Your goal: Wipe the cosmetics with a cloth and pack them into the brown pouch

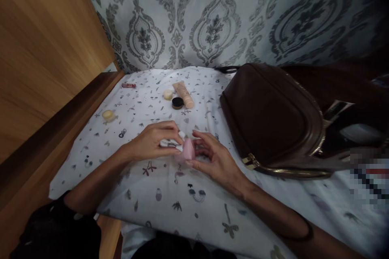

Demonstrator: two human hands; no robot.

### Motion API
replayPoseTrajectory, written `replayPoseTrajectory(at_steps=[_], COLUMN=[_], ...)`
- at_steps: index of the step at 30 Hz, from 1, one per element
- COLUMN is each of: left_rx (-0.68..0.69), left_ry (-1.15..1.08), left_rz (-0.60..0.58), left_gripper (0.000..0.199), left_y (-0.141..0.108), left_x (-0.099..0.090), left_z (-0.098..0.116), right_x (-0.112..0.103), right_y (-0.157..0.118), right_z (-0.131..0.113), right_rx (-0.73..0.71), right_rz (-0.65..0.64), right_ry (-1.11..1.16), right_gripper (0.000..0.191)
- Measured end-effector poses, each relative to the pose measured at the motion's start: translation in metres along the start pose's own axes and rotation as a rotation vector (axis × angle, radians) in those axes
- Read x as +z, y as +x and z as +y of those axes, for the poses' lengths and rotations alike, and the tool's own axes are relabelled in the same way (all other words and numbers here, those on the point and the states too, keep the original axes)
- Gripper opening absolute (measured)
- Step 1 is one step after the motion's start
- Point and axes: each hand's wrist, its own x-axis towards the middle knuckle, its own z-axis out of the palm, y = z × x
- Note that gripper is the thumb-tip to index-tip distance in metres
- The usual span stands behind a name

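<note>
Between two hands [154, 139] [217, 161], one pink object [189, 150].

Right grip [218, 161] apparently holds a pink object [189, 149].

1. No lettering, brand or number is showing legibly anywhere.
2. The beige tube [182, 93] is lying too far off, so any print on it is blurring away.
3. The small red tube [129, 85] is appearing too small for reading.
4. A pixelated patch [369, 180] is showing only coloured blocks.
</note>
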Motion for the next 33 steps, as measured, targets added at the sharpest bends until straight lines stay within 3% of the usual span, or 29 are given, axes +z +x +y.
replayPoseTrajectory(at_steps=[5, 10, 18, 24, 33], left_rx=[0.044, -0.058, -0.289, -0.401, -0.252], left_ry=[-0.021, -0.077, -0.286, -0.349, -0.17], left_rz=[0.075, 0.052, -0.148, -0.135, -0.158], left_gripper=[0.018, 0.018, 0.018, 0.02, 0.017], left_y=[0.003, 0.003, -0.003, -0.003, -0.002], left_x=[0.011, 0.01, -0.011, -0.015, -0.003], left_z=[0.008, 0.007, -0.014, -0.014, -0.008], right_x=[-0.001, -0.002, -0.003, -0.001, -0.005], right_y=[-0.001, -0.001, 0.0, 0.002, 0.006], right_z=[-0.004, -0.01, -0.012, -0.007, -0.008], right_rx=[-0.107, -0.229, -0.072, -0.059, -0.076], right_rz=[-0.052, -0.077, -0.102, 0.001, 0.026], right_ry=[-0.107, -0.231, -0.103, -0.002, -0.07], right_gripper=[0.055, 0.053, 0.06, 0.051, 0.045])
